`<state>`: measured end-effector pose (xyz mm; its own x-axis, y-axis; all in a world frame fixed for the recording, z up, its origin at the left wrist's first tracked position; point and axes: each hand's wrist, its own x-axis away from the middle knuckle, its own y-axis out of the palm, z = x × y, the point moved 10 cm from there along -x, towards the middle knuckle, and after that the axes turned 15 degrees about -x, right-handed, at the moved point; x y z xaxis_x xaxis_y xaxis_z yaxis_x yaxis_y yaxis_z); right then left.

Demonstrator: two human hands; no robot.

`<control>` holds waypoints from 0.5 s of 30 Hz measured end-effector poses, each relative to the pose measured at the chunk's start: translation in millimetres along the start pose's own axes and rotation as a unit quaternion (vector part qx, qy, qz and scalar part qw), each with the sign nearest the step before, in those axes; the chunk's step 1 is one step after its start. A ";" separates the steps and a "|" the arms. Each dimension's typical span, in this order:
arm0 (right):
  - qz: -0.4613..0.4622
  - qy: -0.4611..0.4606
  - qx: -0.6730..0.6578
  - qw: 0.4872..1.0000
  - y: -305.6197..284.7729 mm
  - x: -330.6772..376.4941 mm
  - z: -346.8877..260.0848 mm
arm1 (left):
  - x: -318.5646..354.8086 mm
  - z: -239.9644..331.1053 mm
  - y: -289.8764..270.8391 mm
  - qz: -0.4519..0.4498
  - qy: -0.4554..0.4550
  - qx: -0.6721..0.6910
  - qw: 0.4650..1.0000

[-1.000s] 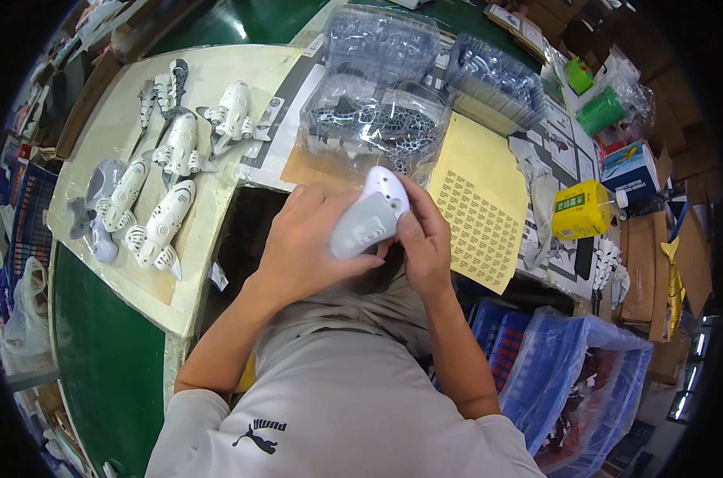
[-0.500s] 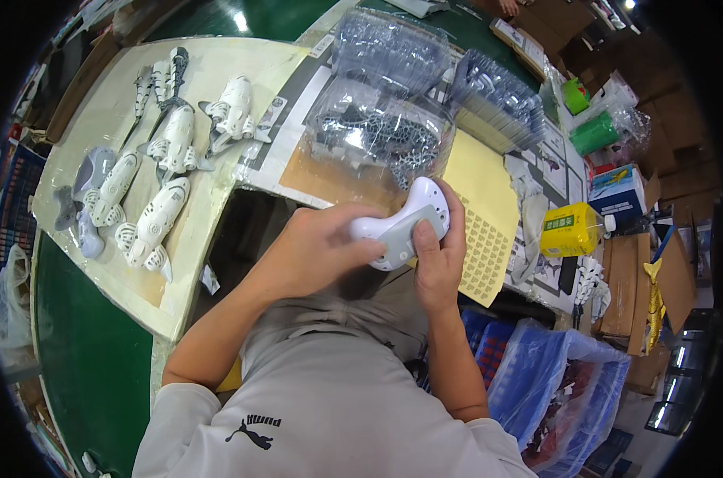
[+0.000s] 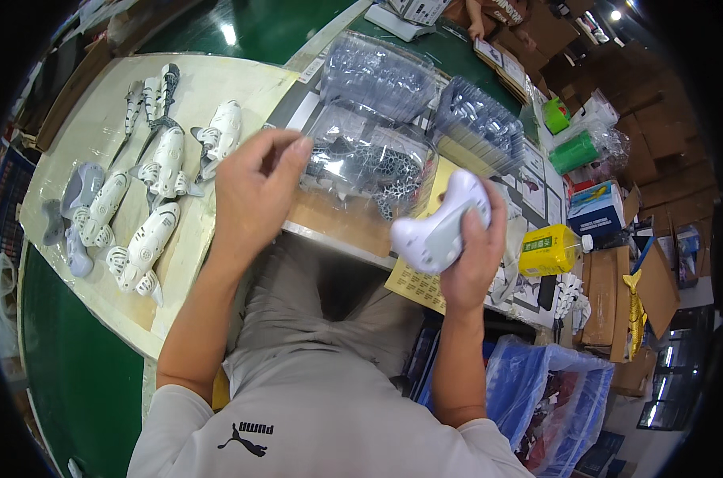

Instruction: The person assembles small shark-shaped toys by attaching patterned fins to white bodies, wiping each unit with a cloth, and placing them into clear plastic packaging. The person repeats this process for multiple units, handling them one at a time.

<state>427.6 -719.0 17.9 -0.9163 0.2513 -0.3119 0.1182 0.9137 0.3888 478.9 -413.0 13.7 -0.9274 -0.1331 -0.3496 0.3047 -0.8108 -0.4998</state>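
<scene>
My right hand (image 3: 475, 259) grips a white remote control (image 3: 439, 227) with two rounded lobes and a grey panel, thumb on its face. It is held above the yellow sticker sheet (image 3: 416, 285). Raised to the left, my left hand (image 3: 254, 191) has curled fingers, with thumb and index tips close together. Whatever they may pinch is too small or hidden to make out. Beside that hand lies a clear plastic blister (image 3: 353, 171) around a dark toy with a pale net pattern. Several white robotic toy fish (image 3: 148, 247) rest on the left board.
Stacks of clear blister trays (image 3: 377, 76) stand at the back. At the right are a yellow bottle (image 3: 549, 251), a blue box (image 3: 597, 209) and cartons. A bin lined with blue plastic (image 3: 529, 382) sits by my right elbow. Another person's hand (image 3: 477, 30) shows at the far edge.
My left hand has let go of the remote control and risen to the left. My right hand has carried the remote control to the right. The head view has shifted slightly.
</scene>
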 end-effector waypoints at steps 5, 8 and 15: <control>-0.044 0.081 0.179 0.980 6.0 -74.2 30.8 | -56.2 -32.7 45.2 -0.126 -0.065 -0.037 0.989; -0.084 0.050 0.510 0.855 4.0 -88.3 51.2 | -57.5 -56.8 84.3 -0.285 -0.145 0.026 0.947; -0.017 0.253 0.112 0.961 -12.4 -70.5 100.6 | -53.6 -59.6 121.1 -0.363 -0.197 0.208 0.887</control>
<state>529.3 -715.8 -52.1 -0.9829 0.0851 0.1634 0.1131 0.9788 0.1710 578.4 -470.1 -75.3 -0.8752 0.3871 0.2902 -0.4337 -0.8935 -0.1161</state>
